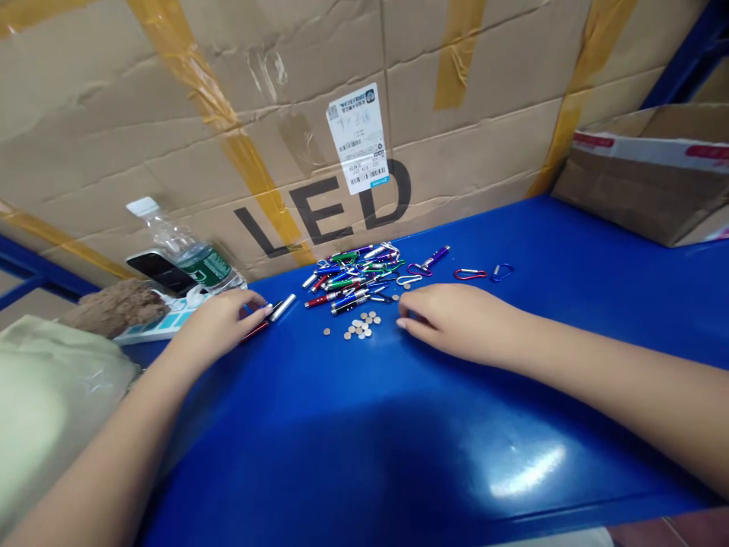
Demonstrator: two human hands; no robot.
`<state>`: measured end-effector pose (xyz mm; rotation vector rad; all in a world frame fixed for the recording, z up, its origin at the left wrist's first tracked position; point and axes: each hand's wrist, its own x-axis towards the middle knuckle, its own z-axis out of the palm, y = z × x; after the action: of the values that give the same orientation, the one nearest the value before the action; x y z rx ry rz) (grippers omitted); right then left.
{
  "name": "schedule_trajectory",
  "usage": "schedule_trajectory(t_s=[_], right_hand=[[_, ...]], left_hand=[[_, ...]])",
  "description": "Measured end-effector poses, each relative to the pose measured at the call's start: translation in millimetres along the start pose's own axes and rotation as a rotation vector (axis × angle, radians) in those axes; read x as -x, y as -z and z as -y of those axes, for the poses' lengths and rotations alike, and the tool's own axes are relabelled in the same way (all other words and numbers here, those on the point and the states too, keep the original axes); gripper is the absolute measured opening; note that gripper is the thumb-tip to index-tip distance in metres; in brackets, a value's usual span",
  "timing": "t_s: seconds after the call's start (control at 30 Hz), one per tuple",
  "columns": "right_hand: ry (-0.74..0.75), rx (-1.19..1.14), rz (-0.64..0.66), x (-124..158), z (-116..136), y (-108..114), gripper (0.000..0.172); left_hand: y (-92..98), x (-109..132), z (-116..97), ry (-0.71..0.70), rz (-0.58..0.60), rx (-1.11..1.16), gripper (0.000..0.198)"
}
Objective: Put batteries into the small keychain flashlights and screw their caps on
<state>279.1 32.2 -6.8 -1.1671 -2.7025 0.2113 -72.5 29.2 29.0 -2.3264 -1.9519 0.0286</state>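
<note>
My left hand rests on the blue table, its fingers closed over a small red and silver keychain torch. My right hand lies palm down, fingers curled, fingertips just right of a cluster of small round button cells. Whether it pinches one of them is hidden. Behind the cells lies a pile of coloured keychain torches. A purple torch and loose carabiner clips lie to the right of the pile.
A big cardboard box marked LED walls off the back. A lying plastic bottle, a phone and a brown fuzzy item sit at the left. Another carton stands at the right.
</note>
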Motion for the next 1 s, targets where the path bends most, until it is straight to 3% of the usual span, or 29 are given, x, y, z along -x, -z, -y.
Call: schedule_trajectory(t_s=[0.1,0.23,0.33,0.47,0.6,0.8,1.0], right_hand=[[0.137,0.038,-0.063,-1,2,-7,0.025],[0.293,0.061,-0.140,-2,1,-21,0.038],[0.352,0.062,-0.122,-2,-2,-27,0.042],[0.390,0.052,-0.131,-5,-5,-26,0.032],[0.397,0.000,-0.150,-6,-8,-20,0.025],[0.260,-0.027,-0.179,-9,-5,-23,0.018],[0.210,0.022,-0.165,-14,-1,-28,0.019]], left_hand=[[-15.6,-5,-14,-0.068,-0.058,-0.092,0.039],[-29.9,-9,-26,-0.066,-0.047,-0.142,0.039],[-34.2,-6,-27,-0.049,-0.061,-0.079,0.034],[-30.5,2,-37,-0.024,-0.157,0.113,0.036],[-20.9,15,-67,-0.193,-0.265,0.390,0.032],[-21.8,32,-117,-0.437,-0.219,0.638,0.011],[-34.9,33,-131,-0.549,-0.206,0.676,0.012]])
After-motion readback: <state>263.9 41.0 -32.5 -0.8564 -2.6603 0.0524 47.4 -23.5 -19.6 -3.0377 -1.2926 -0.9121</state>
